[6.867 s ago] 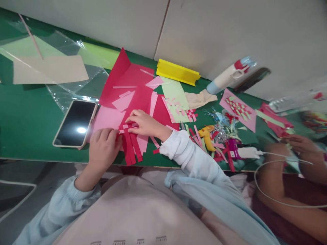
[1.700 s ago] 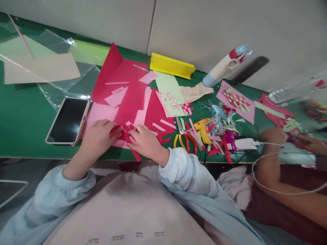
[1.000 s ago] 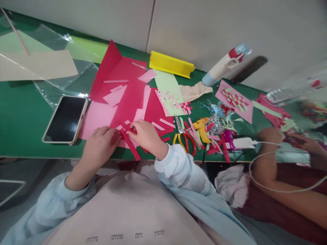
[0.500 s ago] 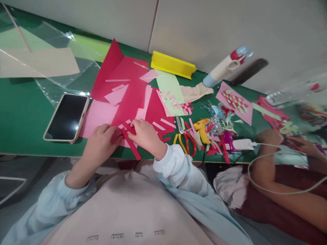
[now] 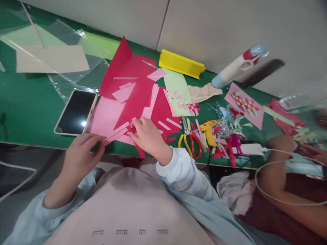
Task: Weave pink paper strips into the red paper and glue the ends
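My left hand (image 5: 82, 153) pinches the near ends of pale pink paper strips (image 5: 117, 132), thumb against fingers. The strips slant up to my right hand (image 5: 150, 139), whose fingers are closed on their other end, where they cross red paper strips (image 5: 139, 149). How the strips interlace is partly hidden under my right fingers. Beneath lie a pink paper sheet (image 5: 103, 114) and red paper (image 5: 136, 93) with pink scraps on it. Scissors (image 5: 190, 141) with red and yellow handles rest just right of my right hand.
A phone (image 5: 76, 112) lies at left beside plastic film and paper sheets. Right of the scissors are a yellow glue gun (image 5: 209, 132), cut strips and a purple-and-white plug (image 5: 245, 148) with a cable. A bottle (image 5: 236, 69) stands behind. A co-worker's arm (image 5: 274, 170) is at far right.
My left hand has moved left and toward me, drawing the pink strips out into view. My right hand stays at the strips' crossing. The whole view has shifted slightly.
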Available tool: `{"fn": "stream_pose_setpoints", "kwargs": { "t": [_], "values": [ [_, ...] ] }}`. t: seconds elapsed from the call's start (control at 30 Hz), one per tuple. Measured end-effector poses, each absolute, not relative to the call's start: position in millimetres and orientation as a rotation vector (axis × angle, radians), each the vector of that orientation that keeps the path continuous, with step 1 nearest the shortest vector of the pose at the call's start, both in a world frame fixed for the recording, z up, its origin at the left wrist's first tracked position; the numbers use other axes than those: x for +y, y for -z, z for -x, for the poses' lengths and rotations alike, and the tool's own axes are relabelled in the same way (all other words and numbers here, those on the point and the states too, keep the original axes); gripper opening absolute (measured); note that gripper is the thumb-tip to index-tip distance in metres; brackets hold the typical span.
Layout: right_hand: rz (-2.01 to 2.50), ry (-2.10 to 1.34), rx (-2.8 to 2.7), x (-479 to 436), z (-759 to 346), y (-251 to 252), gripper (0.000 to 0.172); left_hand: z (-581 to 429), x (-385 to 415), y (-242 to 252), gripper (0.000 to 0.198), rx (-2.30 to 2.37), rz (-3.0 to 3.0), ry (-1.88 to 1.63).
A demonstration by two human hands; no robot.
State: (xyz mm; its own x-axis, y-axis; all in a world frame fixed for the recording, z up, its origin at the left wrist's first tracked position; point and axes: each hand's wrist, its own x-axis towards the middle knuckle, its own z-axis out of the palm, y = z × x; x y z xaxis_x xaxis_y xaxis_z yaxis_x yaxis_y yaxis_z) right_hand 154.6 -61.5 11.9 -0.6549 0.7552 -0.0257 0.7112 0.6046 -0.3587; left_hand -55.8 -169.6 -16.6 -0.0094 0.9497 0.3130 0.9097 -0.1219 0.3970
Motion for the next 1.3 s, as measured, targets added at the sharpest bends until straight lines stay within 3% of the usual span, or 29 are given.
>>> {"fn": "stream_pose_setpoints", "kwargs": {
  "t": [0.1,0.23,1.07,1.3],
  "values": [
    [1.053,-0.542,-2.738,-65.9,-150.2,-10.3,0.02,67.4,-178.2,22.2,0.013,1.954,-2.192,-0.803],
    [0.948,-0.553,-2.751,-69.5,-143.9,-4.5,0.022,83.6,-177.1,25.5,0.018,1.946,-2.168,-0.747],
    [1.077,-0.674,-2.644,-71.0,-143.1,15.2,0.026,85.8,-150.9,19.8,0.021,1.681,-2.316,-0.489],
    [1.038,-0.641,-2.662,-68.9,-144.2,15.0,0.026,80.7,-150.4,10.0,0.033,1.753,-2.506,-0.42]
  ]
}}
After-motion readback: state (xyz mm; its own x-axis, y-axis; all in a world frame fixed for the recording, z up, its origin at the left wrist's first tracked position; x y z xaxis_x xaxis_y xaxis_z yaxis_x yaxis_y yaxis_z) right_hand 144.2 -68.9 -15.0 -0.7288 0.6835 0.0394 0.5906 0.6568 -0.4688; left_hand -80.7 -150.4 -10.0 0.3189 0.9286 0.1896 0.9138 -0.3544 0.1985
